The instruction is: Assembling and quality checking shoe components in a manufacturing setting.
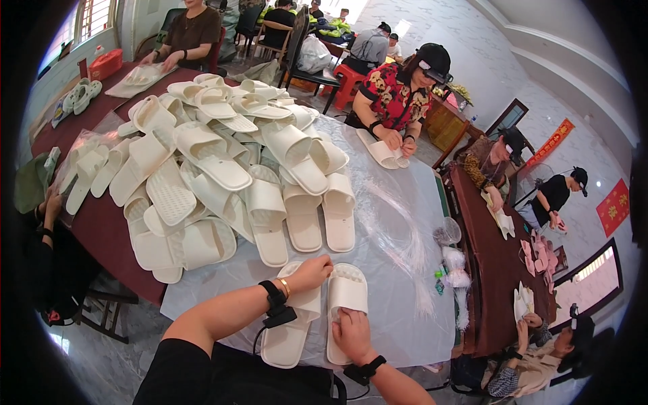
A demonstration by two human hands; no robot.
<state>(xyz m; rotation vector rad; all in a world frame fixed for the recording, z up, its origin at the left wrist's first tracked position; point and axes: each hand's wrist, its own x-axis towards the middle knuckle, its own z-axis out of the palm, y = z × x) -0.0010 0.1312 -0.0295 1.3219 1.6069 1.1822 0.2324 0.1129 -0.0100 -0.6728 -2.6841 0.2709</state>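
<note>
A pair of cream slide slippers lies side by side in front of me, toes away: the left slipper (284, 343) and the right slipper (348, 295). My left hand (310, 273) reaches over the left slipper's strap, fingers pinched together near the gap between the two. Whatever those fingertips hold is too small to make out. Curled fingers of my right hand (352, 332) rest on the right slipper's footbed, against the rear edge of its strap. Anything inside that grip is hidden. Beyond my hands rises a large heap of similar cream slippers (212, 155).
Clear plastic strands (398, 229) lie on the grey sheet-covered table (432, 324) to the right. Across it, a person (405, 94) handles another pair. A maroon table (489, 270) stands farther right, with people around it. Another person's hands (50, 206) show at the left edge.
</note>
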